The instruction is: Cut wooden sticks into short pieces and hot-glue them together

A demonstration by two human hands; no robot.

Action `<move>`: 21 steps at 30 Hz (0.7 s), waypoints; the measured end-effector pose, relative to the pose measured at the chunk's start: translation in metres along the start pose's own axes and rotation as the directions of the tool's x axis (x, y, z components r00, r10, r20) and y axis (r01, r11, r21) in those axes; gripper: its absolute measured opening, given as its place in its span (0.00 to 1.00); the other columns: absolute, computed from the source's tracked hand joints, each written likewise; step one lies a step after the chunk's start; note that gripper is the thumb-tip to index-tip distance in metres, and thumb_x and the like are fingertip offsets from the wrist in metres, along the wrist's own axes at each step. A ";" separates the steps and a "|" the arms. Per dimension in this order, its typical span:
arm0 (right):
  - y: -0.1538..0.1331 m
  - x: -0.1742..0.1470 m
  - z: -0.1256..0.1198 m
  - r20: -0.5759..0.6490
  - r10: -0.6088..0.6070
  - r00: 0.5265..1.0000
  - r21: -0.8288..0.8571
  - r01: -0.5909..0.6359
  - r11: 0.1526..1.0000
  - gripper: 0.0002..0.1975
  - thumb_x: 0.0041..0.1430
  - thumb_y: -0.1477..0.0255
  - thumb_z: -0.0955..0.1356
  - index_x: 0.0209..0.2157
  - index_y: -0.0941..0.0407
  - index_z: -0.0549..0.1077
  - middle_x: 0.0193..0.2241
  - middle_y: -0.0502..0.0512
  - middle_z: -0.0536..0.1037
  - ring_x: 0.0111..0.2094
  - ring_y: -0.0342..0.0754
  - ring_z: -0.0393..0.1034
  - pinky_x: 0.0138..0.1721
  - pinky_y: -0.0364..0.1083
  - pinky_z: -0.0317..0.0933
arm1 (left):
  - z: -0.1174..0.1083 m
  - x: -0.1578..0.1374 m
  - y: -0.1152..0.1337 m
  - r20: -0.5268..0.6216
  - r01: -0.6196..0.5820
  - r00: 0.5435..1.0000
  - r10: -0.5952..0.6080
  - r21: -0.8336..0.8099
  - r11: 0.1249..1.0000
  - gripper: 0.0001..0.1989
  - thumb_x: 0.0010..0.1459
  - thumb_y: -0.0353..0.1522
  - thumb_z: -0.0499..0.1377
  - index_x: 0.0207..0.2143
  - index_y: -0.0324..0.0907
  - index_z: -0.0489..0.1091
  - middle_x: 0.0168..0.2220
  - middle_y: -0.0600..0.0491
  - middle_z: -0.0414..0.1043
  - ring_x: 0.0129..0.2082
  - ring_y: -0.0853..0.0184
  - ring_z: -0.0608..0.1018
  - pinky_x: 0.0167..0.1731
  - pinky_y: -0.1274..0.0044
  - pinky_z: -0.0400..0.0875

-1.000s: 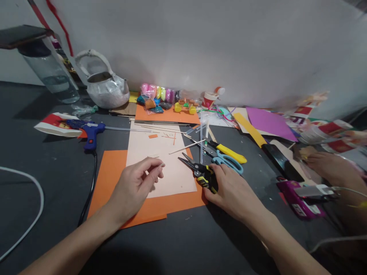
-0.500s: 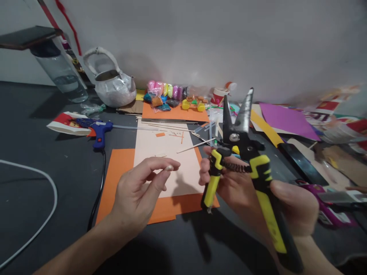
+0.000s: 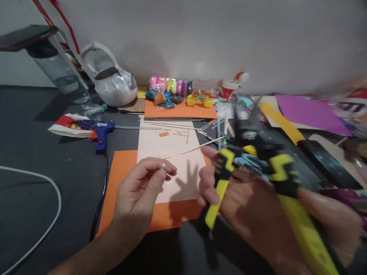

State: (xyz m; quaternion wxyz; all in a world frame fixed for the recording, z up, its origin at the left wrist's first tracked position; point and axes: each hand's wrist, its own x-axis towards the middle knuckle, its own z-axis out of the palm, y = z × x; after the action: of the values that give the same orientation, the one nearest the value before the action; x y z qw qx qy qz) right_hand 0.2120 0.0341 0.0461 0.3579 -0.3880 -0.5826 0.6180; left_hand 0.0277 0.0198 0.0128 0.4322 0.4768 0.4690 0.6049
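Observation:
Thumb and forefinger of my left hand [image 3: 136, 193] pinch a short pale piece of stick [image 3: 163, 167], of which only a small end shows. My right hand [image 3: 249, 214] grips the yellow-and-black handles of spring-loaded shears [image 3: 298, 221], smeared by motion. The handles are spread and the dark blades point up and away from me. Beneath the hands lies a pale sheet of paper [image 3: 155, 143] on top of an orange sheet [image 3: 123, 164]. Several thin sticks, little cut pieces and an orange scrap [image 3: 164, 134] rest on the pale sheet.
To the left are a blue glue gun [image 3: 101, 135] with a glue stick in it, a silver kettle [image 3: 116, 88], a water bottle [image 3: 61, 72] and a white cable [image 3: 59, 194]. Bagged coloured clay [image 3: 169, 89], a paper cup [image 3: 228, 88] and purple paper [image 3: 309, 112] line the back.
The shears in my right hand have shifted right and nearer to me, becoming blurred. My left hand keeps its pinch on the stick piece, nearly unmoved. The view has swung slightly.

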 end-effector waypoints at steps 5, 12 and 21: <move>0.014 -0.007 -0.009 0.166 0.101 0.981 0.414 -0.163 0.896 0.25 0.60 0.55 0.64 0.57 0.50 0.68 0.33 0.53 0.72 0.35 0.52 0.71 0.40 0.56 0.68 | -0.006 0.004 0.002 -0.003 -0.099 0.995 0.102 0.188 0.977 0.07 0.63 0.26 0.58 0.37 0.46 0.74 0.31 0.58 0.77 0.32 0.74 0.78 0.31 0.84 0.72; 0.008 -0.008 -0.025 0.006 -0.092 0.996 -0.618 0.076 0.783 0.23 0.53 0.78 0.68 0.50 0.48 0.66 0.42 0.52 0.74 0.41 0.49 0.71 0.41 0.45 0.67 | -0.008 0.003 0.005 0.081 -0.323 0.945 0.318 0.402 0.857 0.10 0.60 0.22 0.59 0.38 0.46 0.74 0.32 0.59 0.76 0.33 0.73 0.77 0.34 0.83 0.71; 0.022 -0.013 -0.018 0.104 -0.116 0.988 -0.769 0.154 0.621 0.24 0.47 0.78 0.67 0.48 0.55 0.65 0.40 0.57 0.75 0.39 0.52 0.71 0.39 0.49 0.65 | -0.011 0.001 0.004 0.157 -0.422 0.906 0.392 0.401 0.813 0.11 0.59 0.20 0.58 0.37 0.44 0.74 0.35 0.57 0.78 0.35 0.71 0.78 0.37 0.81 0.72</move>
State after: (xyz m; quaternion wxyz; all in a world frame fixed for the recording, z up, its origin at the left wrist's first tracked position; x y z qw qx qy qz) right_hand 0.2341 0.0292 0.0249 0.1893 -0.4455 -0.8263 0.2878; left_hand 0.0162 0.0184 0.0155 0.1934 0.6686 0.4620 0.5497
